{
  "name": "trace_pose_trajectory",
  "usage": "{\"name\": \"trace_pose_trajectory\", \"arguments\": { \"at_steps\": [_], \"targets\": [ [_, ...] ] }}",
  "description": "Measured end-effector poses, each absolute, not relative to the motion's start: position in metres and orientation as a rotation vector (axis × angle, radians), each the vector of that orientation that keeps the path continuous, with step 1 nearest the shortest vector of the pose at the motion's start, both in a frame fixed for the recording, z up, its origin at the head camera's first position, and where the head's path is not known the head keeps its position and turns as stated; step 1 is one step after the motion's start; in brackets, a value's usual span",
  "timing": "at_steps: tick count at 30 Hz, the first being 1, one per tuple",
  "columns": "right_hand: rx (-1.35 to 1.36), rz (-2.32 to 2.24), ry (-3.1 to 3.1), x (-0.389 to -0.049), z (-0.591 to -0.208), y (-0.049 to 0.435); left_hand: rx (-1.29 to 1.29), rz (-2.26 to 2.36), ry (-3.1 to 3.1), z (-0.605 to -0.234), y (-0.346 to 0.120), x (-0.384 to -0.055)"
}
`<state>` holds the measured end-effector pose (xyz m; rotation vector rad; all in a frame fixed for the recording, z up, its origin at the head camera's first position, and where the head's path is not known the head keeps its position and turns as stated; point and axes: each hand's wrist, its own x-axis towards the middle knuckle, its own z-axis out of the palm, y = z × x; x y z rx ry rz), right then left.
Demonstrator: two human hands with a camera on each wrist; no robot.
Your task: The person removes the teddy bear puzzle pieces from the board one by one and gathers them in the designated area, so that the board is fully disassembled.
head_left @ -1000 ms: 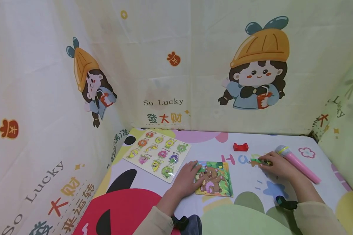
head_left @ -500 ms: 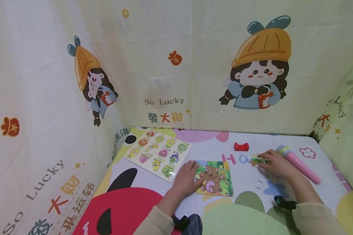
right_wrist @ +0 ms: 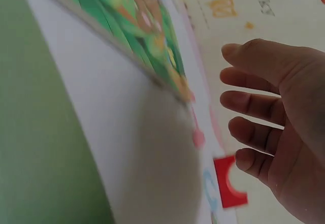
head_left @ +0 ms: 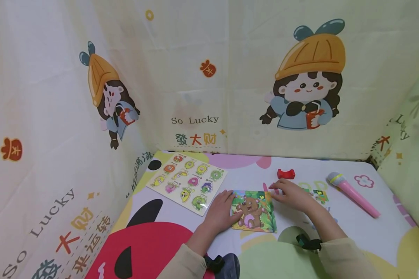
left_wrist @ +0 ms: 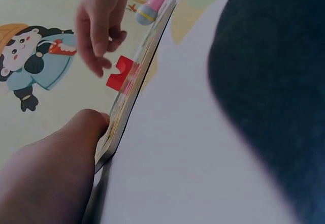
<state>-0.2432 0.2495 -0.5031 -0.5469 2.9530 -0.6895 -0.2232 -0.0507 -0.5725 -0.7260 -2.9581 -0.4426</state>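
Note:
A square bear jigsaw puzzle (head_left: 254,212) lies flat on the table in front of me. My left hand (head_left: 220,212) rests at its left edge, the thumb lying over the picture and the fingers extended along the upper-left corner. The left wrist view shows that thumb (left_wrist: 86,125) at the puzzle's edge. Just past the puzzle's upper-right corner hovers my right hand (head_left: 291,193), holding nothing. Its fingers are loosely bent and separated in the right wrist view, beside the puzzle (right_wrist: 127,26). Loose puzzle pieces (head_left: 321,195) lie behind the right wrist, partly covered by it.
A red notched block (head_left: 286,174) sits beyond the right hand. To the far right lies a pink toy microphone (head_left: 354,195). A fruit-picture board (head_left: 186,183) lies at the back left. Printed cloth (head_left: 244,93) hangs behind the table and along both sides.
My right hand has let go of the puzzle piece among the loose pieces and moved left to the bear puzzle's upper-right corner. The left hand stays in place.

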Motion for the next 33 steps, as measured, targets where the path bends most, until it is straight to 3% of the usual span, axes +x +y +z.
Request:
{"name": "trace_pose_trajectory", "arguments": {
  "at_steps": [14, 33],
  "targets": [
    [-0.695, -0.731, 2.882, -0.256, -0.523, 0.18, -0.725, -0.366, -3.029, -0.57, -0.054, -0.224],
    [-0.493, -0.532, 3.003, -0.267, -0.538, 0.154, -0.722, -0.375, -3.036, -0.569, -0.052, -0.222]
  ]
}}
